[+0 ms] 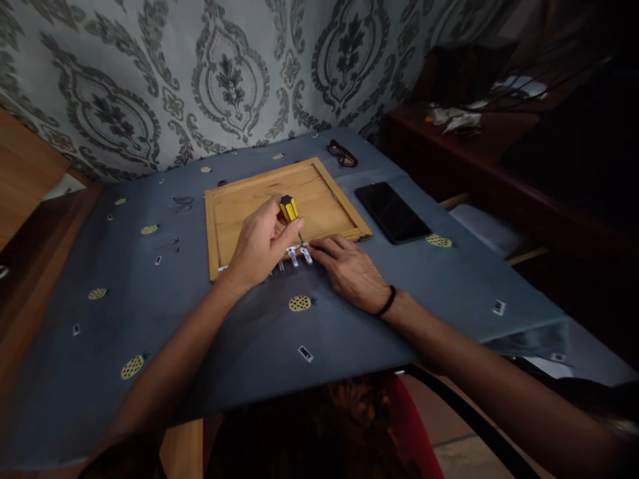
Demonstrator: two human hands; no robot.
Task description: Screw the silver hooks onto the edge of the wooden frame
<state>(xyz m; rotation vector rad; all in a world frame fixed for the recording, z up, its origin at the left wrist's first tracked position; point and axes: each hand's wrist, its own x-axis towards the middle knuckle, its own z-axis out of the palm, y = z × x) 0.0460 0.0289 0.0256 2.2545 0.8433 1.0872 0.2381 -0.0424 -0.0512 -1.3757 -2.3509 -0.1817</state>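
My left hand [257,246] is closed around a screwdriver [289,209] with a yellow and black handle. It stands nearly upright, its shaft pointing down at a metal hook rail [298,250] along the near edge of a framed wooden board [274,186]. Several pale hooks stick out from the rail towards me; my left hand hides part of it. My right hand [352,269], with a black band on the wrist, rests at the rail's right end, fingers bent and closed on it by the last hook. The screwdriver's tip meets the rail close to those fingers.
A black phone [393,211] lies right of the board, with dark-framed glasses [342,153] behind it. Small screws [176,245] lie on the blue patterned tablecloth [164,306] at left. A patterned curtain [229,73] hangs behind; dark red furniture [429,133] stands to the right.
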